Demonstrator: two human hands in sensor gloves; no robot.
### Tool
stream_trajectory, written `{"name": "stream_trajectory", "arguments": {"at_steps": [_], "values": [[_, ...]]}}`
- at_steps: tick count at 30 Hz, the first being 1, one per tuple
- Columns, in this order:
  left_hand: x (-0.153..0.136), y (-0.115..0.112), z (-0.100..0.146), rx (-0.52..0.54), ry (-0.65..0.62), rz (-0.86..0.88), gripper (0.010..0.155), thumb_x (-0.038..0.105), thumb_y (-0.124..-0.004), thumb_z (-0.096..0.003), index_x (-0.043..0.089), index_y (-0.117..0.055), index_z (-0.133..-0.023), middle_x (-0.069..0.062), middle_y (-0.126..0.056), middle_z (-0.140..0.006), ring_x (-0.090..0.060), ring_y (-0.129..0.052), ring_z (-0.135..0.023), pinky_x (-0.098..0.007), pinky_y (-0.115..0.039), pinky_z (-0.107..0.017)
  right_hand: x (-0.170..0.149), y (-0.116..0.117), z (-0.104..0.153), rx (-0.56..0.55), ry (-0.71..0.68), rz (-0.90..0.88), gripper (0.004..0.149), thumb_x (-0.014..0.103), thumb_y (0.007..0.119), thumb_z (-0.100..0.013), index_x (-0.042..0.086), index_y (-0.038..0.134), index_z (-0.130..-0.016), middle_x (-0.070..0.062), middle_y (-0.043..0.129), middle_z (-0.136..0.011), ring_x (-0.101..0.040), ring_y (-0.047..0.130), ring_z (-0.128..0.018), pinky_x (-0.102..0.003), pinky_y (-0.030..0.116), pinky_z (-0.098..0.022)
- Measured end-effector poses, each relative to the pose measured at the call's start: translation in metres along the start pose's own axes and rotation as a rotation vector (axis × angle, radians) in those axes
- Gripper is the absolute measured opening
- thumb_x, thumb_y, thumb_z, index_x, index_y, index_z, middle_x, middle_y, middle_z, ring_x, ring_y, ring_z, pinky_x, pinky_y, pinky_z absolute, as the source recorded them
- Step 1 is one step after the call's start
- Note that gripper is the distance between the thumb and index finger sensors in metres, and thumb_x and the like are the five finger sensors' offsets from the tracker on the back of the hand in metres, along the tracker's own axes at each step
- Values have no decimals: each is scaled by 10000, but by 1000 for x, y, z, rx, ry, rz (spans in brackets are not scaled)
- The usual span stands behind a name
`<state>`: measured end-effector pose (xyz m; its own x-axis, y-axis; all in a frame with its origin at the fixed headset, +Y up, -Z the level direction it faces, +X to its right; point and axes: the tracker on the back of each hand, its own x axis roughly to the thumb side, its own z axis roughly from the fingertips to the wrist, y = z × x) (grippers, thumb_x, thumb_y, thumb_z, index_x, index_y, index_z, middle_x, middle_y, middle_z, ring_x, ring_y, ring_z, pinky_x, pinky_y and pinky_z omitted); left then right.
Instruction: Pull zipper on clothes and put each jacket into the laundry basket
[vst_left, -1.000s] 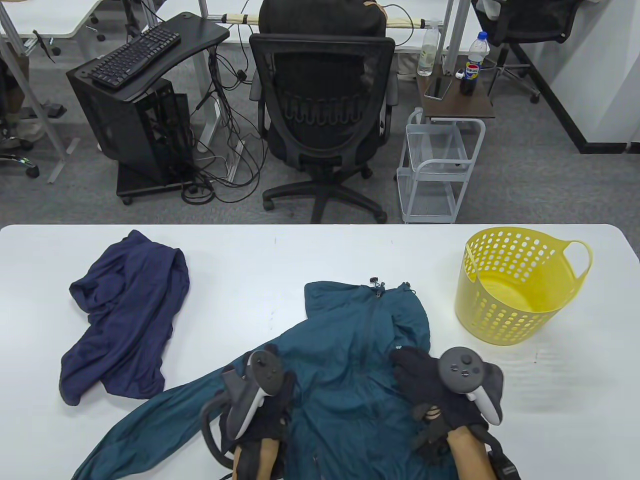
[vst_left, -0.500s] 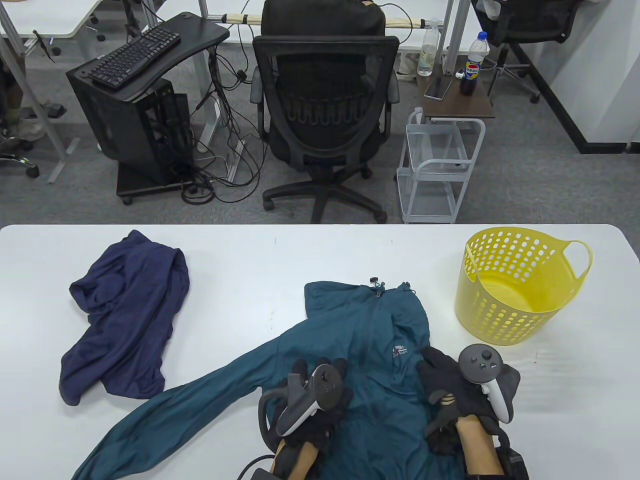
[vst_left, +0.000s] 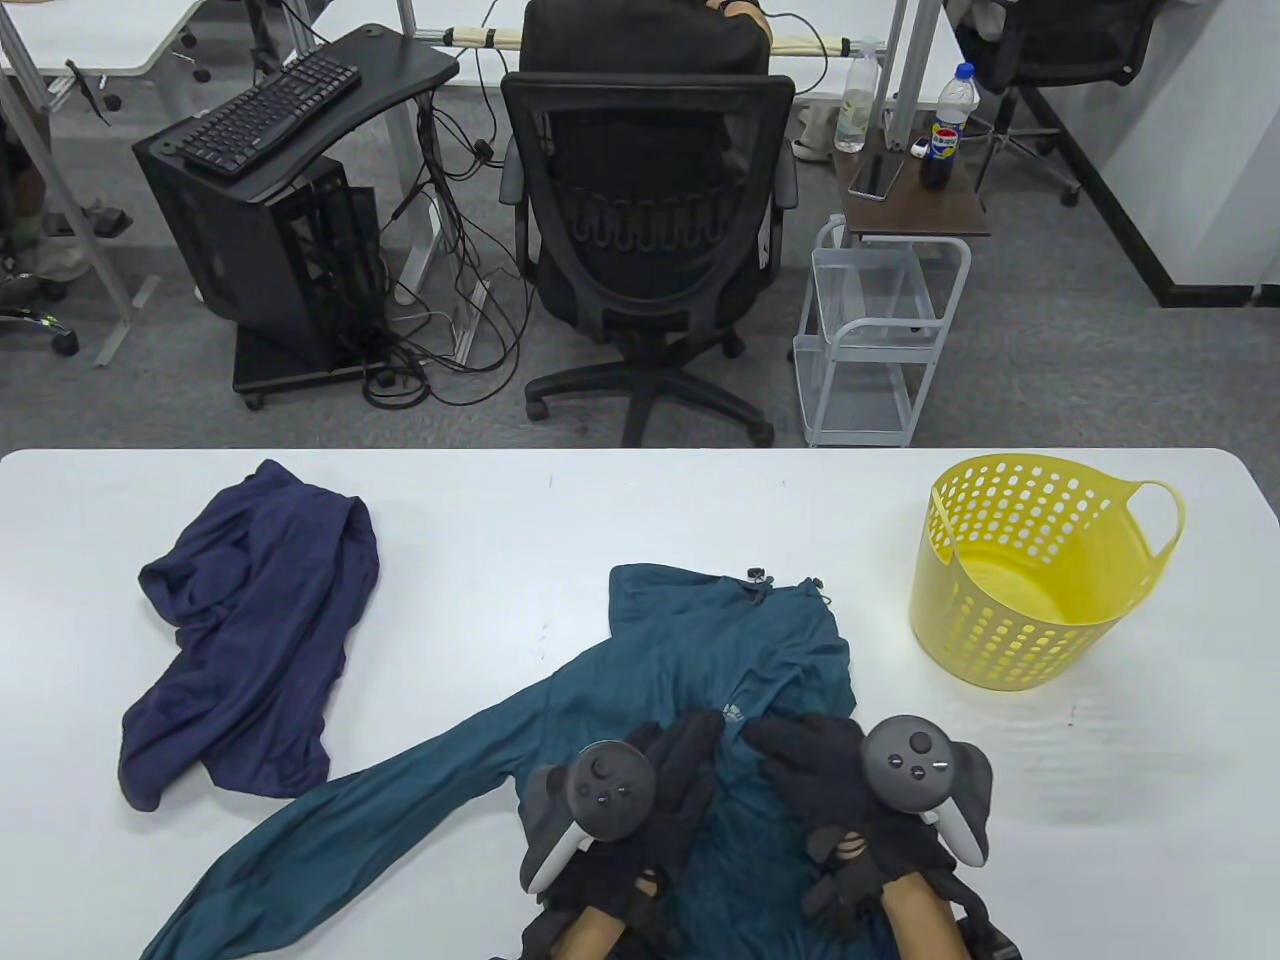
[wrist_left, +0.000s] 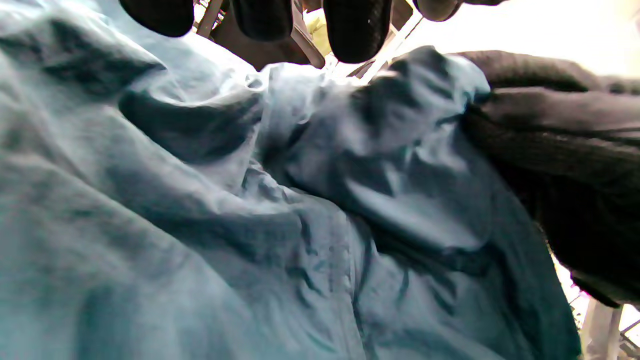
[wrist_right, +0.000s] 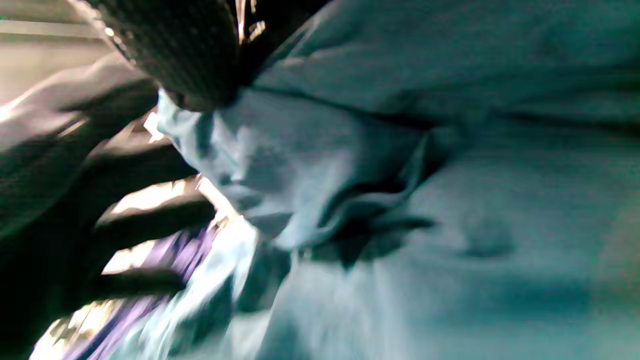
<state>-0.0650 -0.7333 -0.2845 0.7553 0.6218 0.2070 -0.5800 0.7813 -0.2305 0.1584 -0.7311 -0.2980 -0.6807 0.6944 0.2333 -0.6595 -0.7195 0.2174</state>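
White tabletop (vst_left: 560, 510) fills the table view, office floor beyond. Both gloved hands sit on the crumpled teal zip-front jacket (vst_left: 700, 650) near the table's front edge. Left hand (vst_left: 640, 790) and right hand (vst_left: 830, 790) meet at the jacket's middle, fingers bunching the cloth. Yellow perforated plastic laundry basket (vst_left: 1030, 580) stands beyond the right hand, apart from it; a dark blue crumpled jacket (vst_left: 250, 630) lies well left of the left hand.

Left wrist view: fingertips (wrist_left: 357, 27) hang above gathered teal fabric; actual grip cannot be told.

Right wrist view: a finger (wrist_right: 175, 55) presses a raised fold; blurred.
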Motion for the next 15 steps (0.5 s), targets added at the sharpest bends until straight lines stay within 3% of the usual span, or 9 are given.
{"name": "stream_trajectory", "arguments": {"at_steps": [2,4,7,10,13,15], "values": [[-5,-5,-5,-46,19,-95,591,499,-597,-449,553,-467,-1023,135,-529,-1192,-376,-447,-1096,-670,-501,-704,5,17,-4,177,-30,23,382,372,831,-513,375,865,-894,84,918,-888,-327,742,-943,-657,558,-678],[-10,-13,-10,-130,46,-207,574,472,-606,-448,567,-510,-1006,132,-447,-1206,-387,-286,-1093,-673,-415,-716,2,30,-6,335,18,27,454,411,832,-508,284,823,-944,47,904,-935,-316,730,-975,-669,534,-685],[-16,-23,-17,-198,115,-388,576,451,-612,-449,514,-530,-1015,136,-381,-1205,-368,-181,-1077,-652,-364,-726,-5,26,-7,393,15,-8,461,432,830,-504,307,823,-948,53,901,-966,-305,705,-1012,-672,507,-693],[-20,-28,-20,-206,154,-397,584,467,-609,-446,496,-518,-1022,131,-382,-1203,-363,-182,-1075,-645,-363,-727,-16,0,-3,267,14,-167,446,425,819,-513,278,844,-933,9,924,-943,-341,794,-947,-650,568,-677],[-23,-29,-20,-207,174,-376,593,477,-612,-445,485,-505,-1028,123,-388,-1202,-364,-186,-1074,-643,-360,-727,-35,-28,4,-7,113,-206,440,409,818,-518,261,848,-931,-15,928,-925,-362,852,-865,-614,622,-654],[-24,-28,-20,-204,177,-377,598,482,-611,-444,482,-498,-1031,119,-393,-1201,-365,-190,-1074,-640,-366,-726,-45,-35,8,-146,237,-152,438,393,829,-513,255,852,-928,-26,933,-910,-364,873,-825,-594,647,-637]]}}
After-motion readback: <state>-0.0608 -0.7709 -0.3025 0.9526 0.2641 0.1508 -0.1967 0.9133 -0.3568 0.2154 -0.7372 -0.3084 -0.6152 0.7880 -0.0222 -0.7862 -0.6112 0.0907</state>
